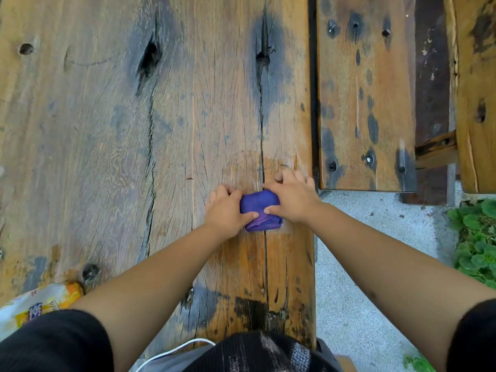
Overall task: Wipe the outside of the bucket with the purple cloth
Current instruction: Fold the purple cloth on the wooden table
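Note:
A purple cloth [259,210], folded into a small bundle, lies on the wooden table [107,130] near its right edge. My left hand [226,210] holds the cloth's left side, thumb on top and fingers curled at the far edge. My right hand [291,198] holds its right side, thumb pressing on top and fingers curled over the far side. No bucket is in view. A faint round damp mark shows on the wood just beyond the cloth.
A yellow and white snack packet [37,304] lies at the table's near left corner. A wooden bench [365,89] stands to the right across a dark gap. Grey concrete floor [362,277] and green plants [475,242] lie to the right.

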A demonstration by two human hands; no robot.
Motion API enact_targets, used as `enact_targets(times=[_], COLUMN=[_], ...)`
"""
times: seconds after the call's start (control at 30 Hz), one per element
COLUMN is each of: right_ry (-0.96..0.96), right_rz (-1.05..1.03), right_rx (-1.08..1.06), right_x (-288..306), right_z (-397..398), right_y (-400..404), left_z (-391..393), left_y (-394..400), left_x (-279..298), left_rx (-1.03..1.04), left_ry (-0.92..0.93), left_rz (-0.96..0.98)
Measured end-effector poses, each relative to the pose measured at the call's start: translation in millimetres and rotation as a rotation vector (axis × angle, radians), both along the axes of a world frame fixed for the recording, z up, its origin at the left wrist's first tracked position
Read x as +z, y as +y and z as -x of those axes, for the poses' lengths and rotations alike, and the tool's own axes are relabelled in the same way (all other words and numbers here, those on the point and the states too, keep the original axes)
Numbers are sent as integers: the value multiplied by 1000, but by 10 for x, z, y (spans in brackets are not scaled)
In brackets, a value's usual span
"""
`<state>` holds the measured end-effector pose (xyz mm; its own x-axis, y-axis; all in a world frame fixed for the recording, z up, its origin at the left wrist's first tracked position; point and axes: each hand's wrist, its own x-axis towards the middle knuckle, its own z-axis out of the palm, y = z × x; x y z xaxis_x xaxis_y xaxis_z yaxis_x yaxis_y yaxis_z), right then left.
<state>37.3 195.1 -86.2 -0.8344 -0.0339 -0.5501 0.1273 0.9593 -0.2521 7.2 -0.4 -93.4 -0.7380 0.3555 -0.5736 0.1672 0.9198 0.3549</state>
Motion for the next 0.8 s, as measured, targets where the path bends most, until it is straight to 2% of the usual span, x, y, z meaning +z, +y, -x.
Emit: enact_targets(times=[0.07,0.13,0.27,0.37,0.47,0.53,0.7,0.8], right_ry=[13,11,-22,65,124,148,373,491], right_rz=[101,297,802,1059,1292,1341,1138,1042], right_rx=[-1,-96,-652,-927,-1121,-1140,-1085,-1136], right_x=[4,30,229,410,597,728,1042,1229], right_z=[-76,-208,-475,-668,-855,-980,-1365,-1669], right_y=[4,-28,-110,-186,-298,-343,-295,-280], left_z=[-33,-82,-167,-227,-360,-485,-801,-1012], left_y=[-54,-100,-83,2,79,129,221,317], left_x=[0,55,281,548,820,982,1296,1451], left_rx=[3,68,377,555,595,588,535,463], left_ry=[-51,-173,-401,-579,-744,-765,-709,-724], left_rz=[-120,-287,-583,-788,-929,-976,-988,-994])
